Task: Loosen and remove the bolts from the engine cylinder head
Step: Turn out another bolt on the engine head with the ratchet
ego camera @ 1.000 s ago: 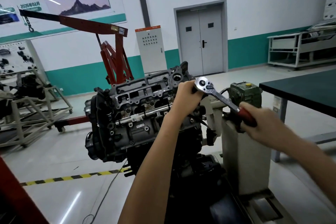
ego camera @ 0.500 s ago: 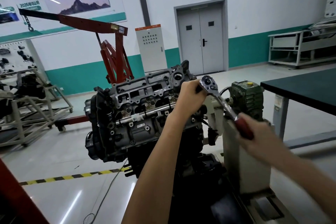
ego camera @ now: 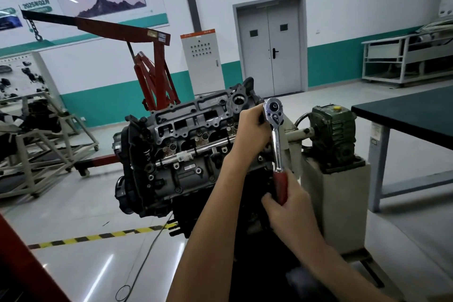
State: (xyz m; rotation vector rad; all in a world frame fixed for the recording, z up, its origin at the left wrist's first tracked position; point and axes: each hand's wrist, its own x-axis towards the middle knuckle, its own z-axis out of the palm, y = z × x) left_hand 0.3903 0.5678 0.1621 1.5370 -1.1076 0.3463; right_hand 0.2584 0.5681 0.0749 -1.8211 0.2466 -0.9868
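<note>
Left hand (ego camera: pixel 250 127): fingers curled tight at the head end of the chrome ratchet wrench (ego camera: pixel 277 144) with a dark red grip, thumb side up. What the fingers close on behind the ratchet head is hidden; looks like the drive end.

Right hand (ego camera: pixel 286 206): wrapped round the red grip, low on the tool, fingers closed on it.

Wrench stands near vertical, round head at top, grip at bottom, slight lean. Head sits against the right end of the grey cast-metal cylinder head (ego camera: pixel 196 117). Bolt under the tool can't be seen, left hand covers it.

Cylinder head is on top of the dark engine block (ego camera: pixel 186 174), whole engine tilted towards the camera. Silver rail (ego camera: pixel 193 153) runs across the front below the head. Engine hangs off a beige pedestal stand (ego camera: pixel 343 203) with a green gearbox (ego camera: pixel 335 130) on top, just right of the hands.

Around it: red engine hoist (ego camera: pixel 152 73) behind the engine, dark green-topped table (ego camera: pixel 416 115) to the right, grey double door (ego camera: pixel 269 51) at the back wall, yellow-black floor tape (ego camera: pixel 98 236) at lower left.
</note>
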